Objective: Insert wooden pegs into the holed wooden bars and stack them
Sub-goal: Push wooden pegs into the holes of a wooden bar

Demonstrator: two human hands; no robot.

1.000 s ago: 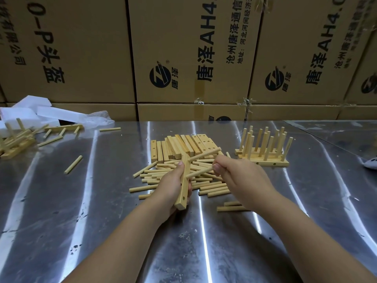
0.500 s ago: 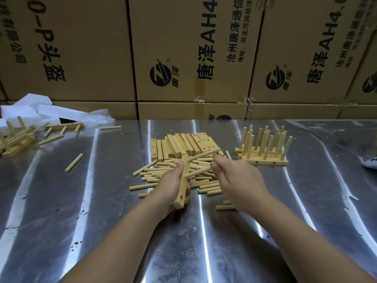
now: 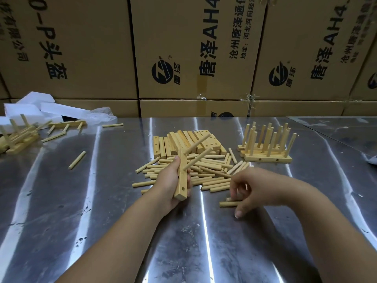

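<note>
Your left hand [image 3: 173,183] had its fingers wrapped round the holed bar [image 3: 182,180], holding it clear of the worktop [image 3: 81,211] just on the near side of the pile of loose pegs [image 3: 204,170]; that grip looked chosen to keep the holed face turned toward your other hand, so each peg could go in without the bar being set down. The bar's long axis ran away from you, its near end low by your palm and its far end raised toward the heap of bare bars [image 3: 183,139]. Two seated pegs [image 3: 196,146] stood out of its far half, both pointing up and to the right, roughly parallel, while the empty hole [image 3: 183,189] near the near end faced right, not yet filled. Your right hand [image 3: 257,188] hung low over the worktop, half open, fingers curved down on the far side and thumb on the near side of a single peg [image 3: 227,204] that lay flat, its length running left to right; it gripped nothing yet, I judged. Finished pegged bars [image 3: 267,159] stood stacked at the far right, apart from the pile, probably to keep done work clear of loose stock
</note>
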